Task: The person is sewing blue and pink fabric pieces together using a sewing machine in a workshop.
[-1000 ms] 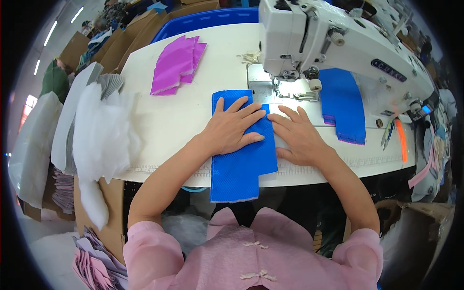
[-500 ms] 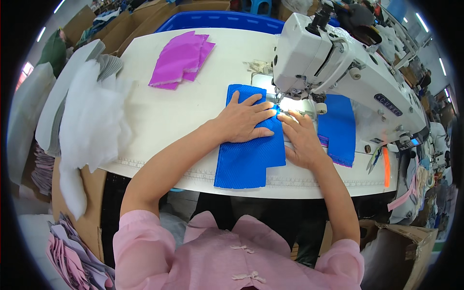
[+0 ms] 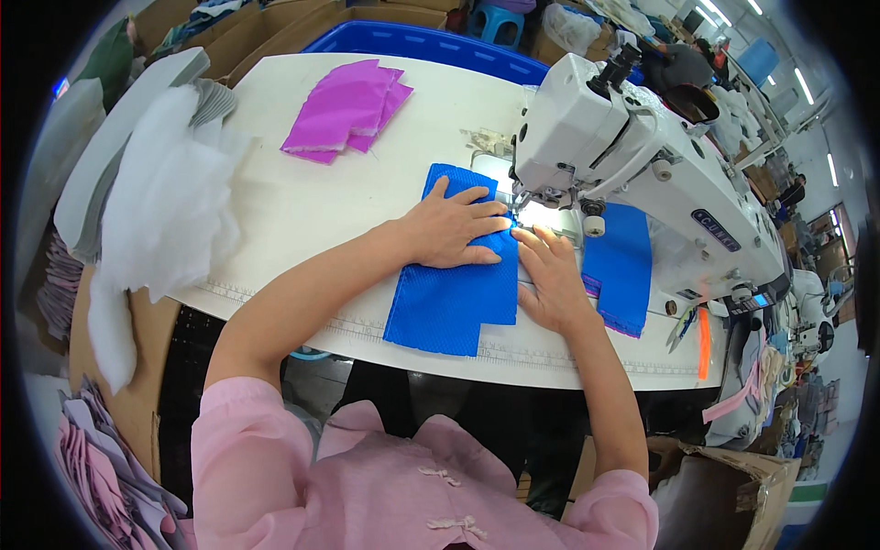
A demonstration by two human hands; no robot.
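A blue textured fabric piece lies on the white table, its right edge beside the needle of a white sewing machine. My left hand rests flat on the upper part of this fabric, fingers spread. Just right of it, my right hand lies palm down with fingers stretched out, fingertips at the fabric's edge close to the needle. Whether those fingertips pinch the edge is hard to see. Another blue fabric piece, with purple showing at its edge, lies under the machine's arm.
Purple fabric pieces lie at the far left of the table. White batting hangs over its left side. Thread snips and an orange strip lie at the right. A blue bin stands behind; a cardboard box sits low right.
The whole view has shifted and tilted slightly. Both hands stay at the same places on the blue fabric beside the needle, with no clear movement of their own.
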